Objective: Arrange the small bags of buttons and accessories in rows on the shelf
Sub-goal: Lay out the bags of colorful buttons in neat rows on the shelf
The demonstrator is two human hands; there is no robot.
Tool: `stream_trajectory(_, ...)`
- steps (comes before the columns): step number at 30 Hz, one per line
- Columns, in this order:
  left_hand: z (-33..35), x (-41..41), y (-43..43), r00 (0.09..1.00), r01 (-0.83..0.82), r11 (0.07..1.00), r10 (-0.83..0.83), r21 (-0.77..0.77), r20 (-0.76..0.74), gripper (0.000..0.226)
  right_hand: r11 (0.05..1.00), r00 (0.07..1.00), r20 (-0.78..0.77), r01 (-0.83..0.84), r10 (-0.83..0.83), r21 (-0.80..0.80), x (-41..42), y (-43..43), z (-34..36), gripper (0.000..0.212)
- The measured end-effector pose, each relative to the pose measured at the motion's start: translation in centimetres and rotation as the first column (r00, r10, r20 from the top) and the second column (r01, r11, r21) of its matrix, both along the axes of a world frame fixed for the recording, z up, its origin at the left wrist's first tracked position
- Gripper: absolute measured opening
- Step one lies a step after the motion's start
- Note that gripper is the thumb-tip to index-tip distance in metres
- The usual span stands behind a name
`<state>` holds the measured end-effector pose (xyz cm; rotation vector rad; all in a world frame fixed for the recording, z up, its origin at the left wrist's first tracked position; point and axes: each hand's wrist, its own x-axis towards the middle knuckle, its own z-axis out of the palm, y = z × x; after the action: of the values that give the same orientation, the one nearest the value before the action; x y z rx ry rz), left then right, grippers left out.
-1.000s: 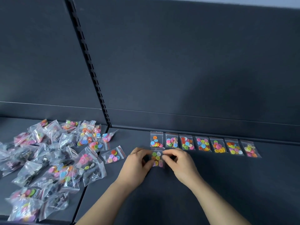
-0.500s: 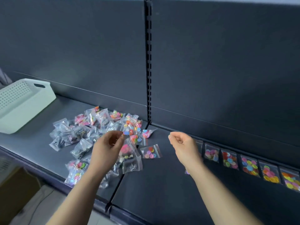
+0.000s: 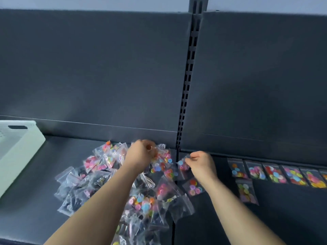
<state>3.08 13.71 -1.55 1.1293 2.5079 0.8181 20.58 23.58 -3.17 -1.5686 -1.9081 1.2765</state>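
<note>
A loose pile of small clear bags (image 3: 113, 188) of coloured buttons and dark accessories lies on the dark shelf (image 3: 221, 223), left of the upright. My left hand (image 3: 141, 152) is over the far side of the pile, its fingers closed on a button bag (image 3: 160, 149). At the pile's right edge my right hand (image 3: 200, 163) pinches another small bag (image 3: 182, 167) of buttons. A row of several button bags (image 3: 276, 174) lies flat along the back at right. One bag (image 3: 246, 190) lies in front of that row's left end.
A white perforated basket (image 3: 19, 149) stands on the shelf at the far left. A slotted metal upright (image 3: 187, 82) splits the dark back panel, and a seam runs down the shelf below it. A single bag (image 3: 193, 187) lies just right of the seam.
Both hands left the bag laid in front of the row and went left to the pile. Each has closed on a bag there. The view swung left.
</note>
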Motion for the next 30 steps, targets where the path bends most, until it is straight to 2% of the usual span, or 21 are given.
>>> stream_trajectory(3, -0.7, -1.0, 0.1, 0.995, 0.067, 0.996, -0.071, 0.057, 0.066, 0.014, 0.997, 0.991, -0.112, 0.071, -0.070, 0.002, -0.1, -0.5, 0.2, 0.012)
stream_trajectory(4, -0.5, -1.2, -0.1, 0.986, 0.077, 0.990, -0.093, 0.118, 0.138, 0.015, 0.996, 0.983, -0.162, 0.091, -0.089, 0.002, -0.1, -0.6, 0.2, 0.012)
stream_trajectory(6, 0.3, -1.5, -1.2, 0.920, 0.022, 0.963, -0.125, 0.268, 0.372, 0.013, 0.990, 0.959, -0.248, 0.137, -0.140, -0.028, -0.2, -0.9, 0.4, 0.010)
stream_trajectory(8, 1.3, -1.9, -2.6, 0.786, -0.129, 0.907, -0.153, 0.401, 0.599, 0.009, 0.987, 0.942, -0.294, 0.155, -0.163, -0.050, -0.4, -1.1, 0.5, 0.010)
stream_trajectory(10, 2.1, -2.5, -4.0, 0.615, -0.255, 0.849, -0.226, 0.462, 0.755, 0.010, 0.990, 0.940, -0.311, 0.122, -0.137, -0.067, -0.9, -1.0, 0.5, 0.016)
stream_trajectory(12, 2.4, -3.1, -4.9, 0.422, -0.367, 0.813, -0.287, 0.452, 0.860, 0.010, 0.995, 0.949, -0.307, 0.045, -0.072, -0.094, -1.6, -0.7, 0.5, 0.017)
stream_trajectory(13, 2.4, -3.3, -5.1, 0.374, -0.404, 0.809, -0.280, 0.427, 0.884, 0.012, 0.994, 0.955, -0.295, 0.006, -0.037, -0.105, -2.0, -0.5, 0.5, 0.017)
stream_trajectory(14, 2.2, -3.2, -5.2, 0.384, -0.408, 0.819, -0.248, 0.404, 0.890, 0.014, 0.994, 0.963, -0.269, -0.025, -0.005, -0.107, -2.4, -0.3, 0.4, 0.018)
stream_trajectory(15, 2.3, -2.9, -5.2, 0.463, -0.367, 0.847, -0.193, 0.385, 0.865, 0.012, 0.994, 0.971, -0.237, -0.046, 0.021, -0.101, -2.8, -0.1, 0.4, 0.018)
stream_trajectory(16, 2.0, -2.5, -5.1, 0.584, -0.285, 0.889, -0.135, 0.357, 0.801, 0.006, 0.994, 0.978, -0.206, -0.059, 0.040, -0.090, -3.2, 0.1, 0.3, 0.019)
stream_trajectory(17, 1.9, -1.9, -4.8, 0.706, -0.172, 0.934, -0.104, 0.312, 0.701, 0.005, 0.995, 0.982, -0.183, -0.065, 0.050, -0.080, -3.6, 0.2, 0.3, 0.021)
stream_trajectory(19, 0.8, -0.9, -3.8, 0.893, 0.104, 0.986, -0.149, 0.129, 0.425, 0.024, 0.994, 0.987, -0.139, -0.086, 0.076, -0.068, -4.1, 0.5, 0.2, 0.024)
stream_trajectory(21, 0.0, -0.2, -3.1, 0.962, 0.246, 0.966, -0.234, -0.076, 0.144, 0.023, 0.992, 0.990, -0.100, -0.109, 0.101, -0.071, -4.5, 0.5, 0.1, 0.024)
stream_trajectory(23, -0.4, 0.0, -2.8, 0.973, 0.231, 0.966, -0.227, -0.121, 0.042, 0.011, 0.990, 0.991, -0.061, -0.125, 0.121, -0.066, -4.9, 0.7, -0.1, 0.027)
stream_trajectory(27, 0.1, -0.5, -4.1, 0.976, 0.102, 0.992, -0.115, 0.075, 0.186, 0.008, 0.985, 0.981, 0.096, -0.169, 0.170, -0.022, -5.9, 0.7, -0.4, 0.020)
stream_trajectory(29, 0.9, -0.6, -5.2, 0.921, -0.003, 0.979, -0.077, 0.204, 0.382, 0.010, 0.985, 0.977, 0.123, -0.173, 0.172, -0.004, -6.2, 0.5, -0.4, 0.013)
stream_trajectory(30, 1.3, -0.7, -5.7, 0.853, -0.073, 0.963, -0.074, 0.259, 0.517, 0.011, 0.988, 0.984, 0.087, -0.156, 0.156, -0.014, -6.1, 0.4, -0.2, 0.013)
